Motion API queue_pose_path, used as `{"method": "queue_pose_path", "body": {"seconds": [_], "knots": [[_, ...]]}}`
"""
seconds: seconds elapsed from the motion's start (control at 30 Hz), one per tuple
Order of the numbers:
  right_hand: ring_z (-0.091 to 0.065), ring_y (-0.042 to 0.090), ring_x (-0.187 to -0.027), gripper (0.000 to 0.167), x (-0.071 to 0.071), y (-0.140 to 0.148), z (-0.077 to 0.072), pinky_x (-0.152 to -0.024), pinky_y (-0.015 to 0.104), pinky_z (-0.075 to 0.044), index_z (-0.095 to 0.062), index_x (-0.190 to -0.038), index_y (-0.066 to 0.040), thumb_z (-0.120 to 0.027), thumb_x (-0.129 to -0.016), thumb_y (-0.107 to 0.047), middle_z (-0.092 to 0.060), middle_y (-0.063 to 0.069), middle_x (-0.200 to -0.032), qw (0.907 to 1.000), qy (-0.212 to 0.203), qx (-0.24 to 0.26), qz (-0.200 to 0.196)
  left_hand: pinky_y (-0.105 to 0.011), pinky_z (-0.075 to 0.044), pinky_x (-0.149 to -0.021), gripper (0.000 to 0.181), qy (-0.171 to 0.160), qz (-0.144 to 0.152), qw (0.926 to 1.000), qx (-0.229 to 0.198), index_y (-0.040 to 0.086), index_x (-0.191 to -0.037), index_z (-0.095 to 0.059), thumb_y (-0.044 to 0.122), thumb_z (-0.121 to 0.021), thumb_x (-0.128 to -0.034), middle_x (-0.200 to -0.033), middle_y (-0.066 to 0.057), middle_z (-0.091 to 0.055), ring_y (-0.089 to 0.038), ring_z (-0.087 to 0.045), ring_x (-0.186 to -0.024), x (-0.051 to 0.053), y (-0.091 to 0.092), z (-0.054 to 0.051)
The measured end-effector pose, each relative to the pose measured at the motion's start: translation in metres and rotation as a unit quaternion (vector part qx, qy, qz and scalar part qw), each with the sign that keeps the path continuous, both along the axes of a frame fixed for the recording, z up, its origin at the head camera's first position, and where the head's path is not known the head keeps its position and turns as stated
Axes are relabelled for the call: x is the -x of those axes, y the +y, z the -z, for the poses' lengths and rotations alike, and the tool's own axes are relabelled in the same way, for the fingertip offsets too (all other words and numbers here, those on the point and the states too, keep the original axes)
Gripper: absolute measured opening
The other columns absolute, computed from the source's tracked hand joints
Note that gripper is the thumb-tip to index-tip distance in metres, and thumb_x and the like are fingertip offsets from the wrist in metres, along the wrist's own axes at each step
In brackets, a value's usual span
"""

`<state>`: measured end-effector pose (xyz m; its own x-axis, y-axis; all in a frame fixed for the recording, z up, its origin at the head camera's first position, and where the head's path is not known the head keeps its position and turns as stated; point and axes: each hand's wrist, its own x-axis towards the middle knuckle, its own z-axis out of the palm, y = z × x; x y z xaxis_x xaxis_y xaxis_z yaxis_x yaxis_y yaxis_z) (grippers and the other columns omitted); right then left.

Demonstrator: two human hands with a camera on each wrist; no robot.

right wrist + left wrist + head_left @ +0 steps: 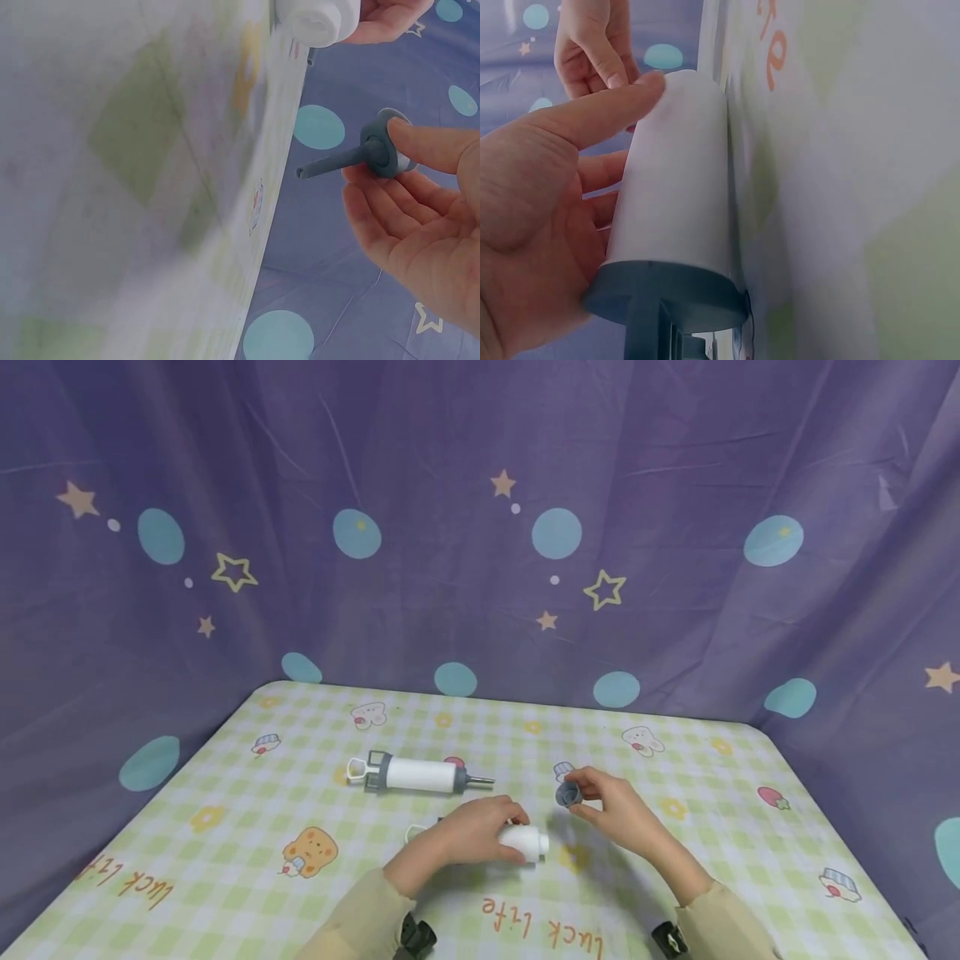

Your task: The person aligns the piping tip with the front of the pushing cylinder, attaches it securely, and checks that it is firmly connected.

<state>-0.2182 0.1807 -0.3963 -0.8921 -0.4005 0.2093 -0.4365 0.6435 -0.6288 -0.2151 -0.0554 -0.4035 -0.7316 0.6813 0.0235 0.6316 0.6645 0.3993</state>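
My left hand (480,831) grips the white barrel (523,842) of a large syringe lying low over the table. In the left wrist view the thumb lies along the barrel (679,172), and a dark grey flange (664,289) shows at its near end. The barrel's white front end (319,22) is bare in the right wrist view. To its right, my right hand (618,810) pinches a grey nozzle cap (567,794) between thumb and fingers, apart from the barrel. Its thin grey tube (334,163) points away from the palm.
A second syringe (420,775), white with grey ends, a pull ring and a metal-looking tip, lies farther back on the left. A checked cloth (225,860) with printed pictures covers the table. Behind the table hangs a purple curtain (450,602).
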Motion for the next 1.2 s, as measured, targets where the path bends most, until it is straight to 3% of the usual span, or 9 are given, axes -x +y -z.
{"method": "queue_pose_path", "body": {"seconds": [0.23,0.67,0.93,1.2], "knots": [[-0.062,0.026,-0.096,0.037,-0.003,0.001,0.001,-0.081,0.036,-0.051,-0.056,-0.116,-0.005,-0.067,-0.081,-0.013,-0.063,0.008,-0.109,0.9998,-0.014,-0.014,0.008,-0.02,-0.045,-0.074,0.047,-0.003,-0.006,0.9996,0.028,0.019,-0.112,-0.06,0.035,-0.075,-0.0709,-0.101,0.009,-0.059,-0.002,-0.054,-0.085,-0.002,-0.001,0.0],[-0.064,0.023,-0.091,0.036,-0.002,0.003,0.006,-0.078,0.034,-0.052,-0.058,-0.114,-0.004,-0.068,-0.08,-0.01,-0.065,0.007,-0.106,0.9999,-0.004,-0.016,-0.003,-0.022,-0.046,-0.076,0.046,0.015,-0.011,0.9997,0.013,0.018,-0.113,-0.061,0.028,-0.076,-0.0701,-0.103,0.008,-0.06,-0.005,-0.056,-0.088,-0.002,-0.002,0.001],[-0.064,0.022,-0.09,0.036,0.0,0.003,0.009,-0.077,0.032,-0.052,-0.059,-0.111,-0.004,-0.07,-0.077,-0.01,-0.065,0.006,-0.104,0.9997,0.006,-0.023,-0.001,-0.026,-0.048,-0.082,0.049,0.094,-0.025,0.9953,-0.001,0.017,-0.118,-0.059,0.025,-0.074,-0.0711,-0.108,0.003,-0.061,-0.012,-0.059,-0.094,0.002,-0.003,-0.004],[-0.062,0.021,-0.092,0.036,-0.001,0.0,0.008,-0.081,0.033,-0.05,-0.06,-0.11,-0.006,-0.072,-0.076,-0.011,-0.064,0.005,-0.106,0.9998,0.012,-0.015,-0.001,-0.03,-0.049,-0.081,0.049,0.138,-0.03,0.9898,-0.016,0.015,-0.122,-0.056,0.024,-0.072,-0.0761,-0.111,-0.001,-0.06,-0.016,-0.059,-0.095,0.006,-0.002,-0.01]]}}
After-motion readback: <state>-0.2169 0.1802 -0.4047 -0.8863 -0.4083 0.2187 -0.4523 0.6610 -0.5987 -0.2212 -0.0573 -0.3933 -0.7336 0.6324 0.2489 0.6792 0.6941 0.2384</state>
